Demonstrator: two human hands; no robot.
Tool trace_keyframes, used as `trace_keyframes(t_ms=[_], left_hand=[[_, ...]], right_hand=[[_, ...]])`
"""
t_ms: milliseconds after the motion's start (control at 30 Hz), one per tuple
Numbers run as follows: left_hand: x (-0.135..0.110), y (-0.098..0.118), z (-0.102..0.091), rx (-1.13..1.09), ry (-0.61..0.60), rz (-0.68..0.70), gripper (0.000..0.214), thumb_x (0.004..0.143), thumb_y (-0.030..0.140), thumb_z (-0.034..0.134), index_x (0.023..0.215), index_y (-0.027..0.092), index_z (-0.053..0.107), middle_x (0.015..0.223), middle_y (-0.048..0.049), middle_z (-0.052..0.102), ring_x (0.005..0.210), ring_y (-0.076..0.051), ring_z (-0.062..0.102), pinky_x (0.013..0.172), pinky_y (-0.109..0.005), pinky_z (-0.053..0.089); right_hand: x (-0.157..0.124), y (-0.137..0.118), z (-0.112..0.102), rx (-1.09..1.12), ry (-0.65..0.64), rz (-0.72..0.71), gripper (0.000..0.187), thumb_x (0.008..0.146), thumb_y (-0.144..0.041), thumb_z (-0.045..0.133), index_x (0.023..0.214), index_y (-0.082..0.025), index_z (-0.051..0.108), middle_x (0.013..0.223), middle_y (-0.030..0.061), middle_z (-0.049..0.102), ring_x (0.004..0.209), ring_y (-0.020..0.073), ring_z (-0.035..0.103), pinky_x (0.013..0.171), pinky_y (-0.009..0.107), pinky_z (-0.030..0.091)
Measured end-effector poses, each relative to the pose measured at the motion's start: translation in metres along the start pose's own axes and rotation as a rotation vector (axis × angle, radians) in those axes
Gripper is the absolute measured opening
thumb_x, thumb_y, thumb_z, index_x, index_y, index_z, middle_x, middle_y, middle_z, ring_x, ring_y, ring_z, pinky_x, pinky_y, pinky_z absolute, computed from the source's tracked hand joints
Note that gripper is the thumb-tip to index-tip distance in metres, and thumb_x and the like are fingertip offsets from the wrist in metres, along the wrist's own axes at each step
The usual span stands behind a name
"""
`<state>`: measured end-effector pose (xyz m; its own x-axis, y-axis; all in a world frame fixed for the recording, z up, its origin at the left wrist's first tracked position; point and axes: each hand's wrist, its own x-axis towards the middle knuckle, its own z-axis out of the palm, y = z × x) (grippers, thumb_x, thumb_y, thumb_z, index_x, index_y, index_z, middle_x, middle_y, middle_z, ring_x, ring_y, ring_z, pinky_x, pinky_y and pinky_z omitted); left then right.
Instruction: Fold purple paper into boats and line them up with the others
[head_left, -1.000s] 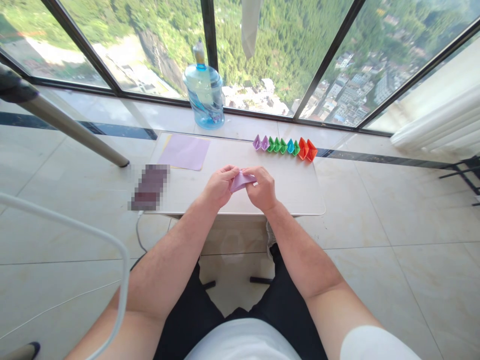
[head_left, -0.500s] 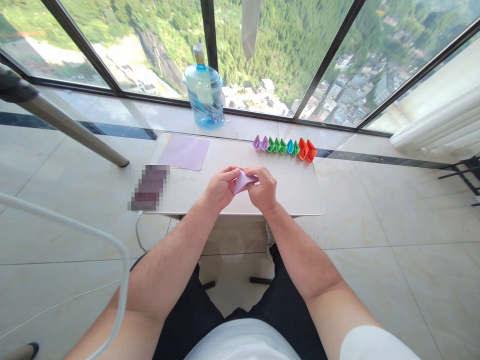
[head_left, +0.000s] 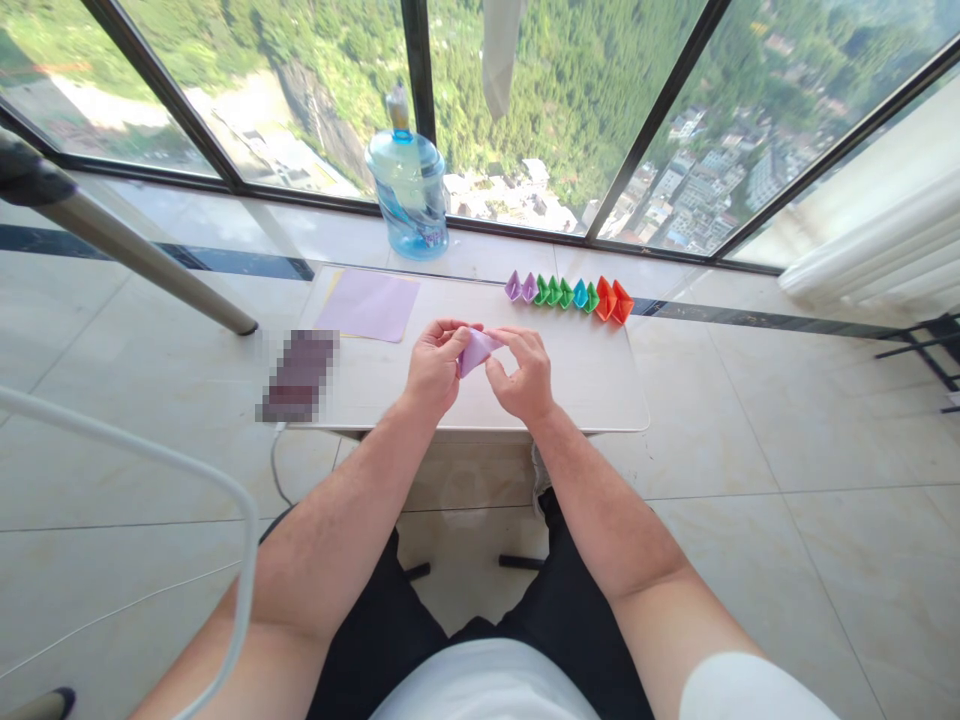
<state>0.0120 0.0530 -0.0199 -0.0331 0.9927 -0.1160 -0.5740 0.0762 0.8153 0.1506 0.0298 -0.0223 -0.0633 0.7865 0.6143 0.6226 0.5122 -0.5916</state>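
Observation:
A small folded piece of purple paper [head_left: 475, 350] is held just above a low white table [head_left: 600, 390]. My left hand [head_left: 433, 366] pinches its left side with thumb and fingers. My right hand [head_left: 521, 374] grips its right side with the fingertips. Both hands hover over the table's near middle. Much of the paper is hidden between the fingers.
A row of small folded paper boats [head_left: 570, 293], purple, green, blue and orange, lines the table's far edge. A flat purple sheet [head_left: 369, 304] lies at the far left. A blurred dark object [head_left: 298, 375] sits at the left edge. A water jug [head_left: 409, 190] stands by the window.
Both hands have turned the purple paper and lifted it slightly toward the left. My right fingers have shifted along its upper edge.

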Motion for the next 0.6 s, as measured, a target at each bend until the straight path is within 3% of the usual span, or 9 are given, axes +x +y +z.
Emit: trace_keyframes(t_ms=[200, 333, 467, 600], left_hand=[[-0.005, -0.004, 0.004, 0.139, 0.027, 0.119, 0.037, 0.068, 0.037, 0.087, 0.092, 0.02, 0.064, 0.093, -0.0049, 0.076, 0.077, -0.017, 0.071, 0.074, -0.032, 0.057], [-0.007, 0.001, 0.006, 0.129, -0.005, 0.053, 0.047, 0.073, 0.035, 0.081, 0.114, 0.02, 0.064, 0.094, -0.0057, 0.077, 0.082, -0.02, 0.074, 0.076, -0.033, 0.058], [-0.004, 0.006, 0.004, 0.047, -0.041, -0.047, 0.03, 0.071, 0.024, 0.073, 0.099, 0.013, 0.071, 0.093, -0.0095, 0.077, 0.092, -0.023, 0.073, 0.081, -0.033, 0.057], [-0.003, 0.004, 0.003, 0.133, -0.088, -0.032, 0.037, 0.063, 0.018, 0.08, 0.1, 0.014, 0.075, 0.099, -0.0089, 0.077, 0.095, -0.022, 0.072, 0.084, -0.033, 0.055]], right_hand=[[-0.001, 0.0, 0.007, 0.129, -0.06, 0.233, 0.031, 0.085, -0.04, 0.071, 0.111, -0.023, 0.072, 0.114, 0.0079, 0.076, 0.107, 0.0244, 0.067, 0.096, 0.041, 0.055], [0.003, 0.002, 0.007, 0.292, -0.071, 0.4, 0.03, 0.084, -0.038, 0.072, 0.11, -0.022, 0.074, 0.113, 0.0071, 0.077, 0.104, 0.0218, 0.07, 0.087, 0.036, 0.057], [0.007, 0.005, 0.003, 0.478, -0.059, 0.541, 0.031, 0.081, -0.038, 0.073, 0.107, -0.021, 0.075, 0.107, 0.0061, 0.079, 0.101, 0.0214, 0.072, 0.087, 0.036, 0.058], [0.01, 0.006, 0.001, 0.601, -0.051, 0.626, 0.03, 0.077, -0.039, 0.075, 0.101, -0.02, 0.075, 0.101, 0.0061, 0.079, 0.094, 0.0212, 0.073, 0.087, 0.036, 0.059]])
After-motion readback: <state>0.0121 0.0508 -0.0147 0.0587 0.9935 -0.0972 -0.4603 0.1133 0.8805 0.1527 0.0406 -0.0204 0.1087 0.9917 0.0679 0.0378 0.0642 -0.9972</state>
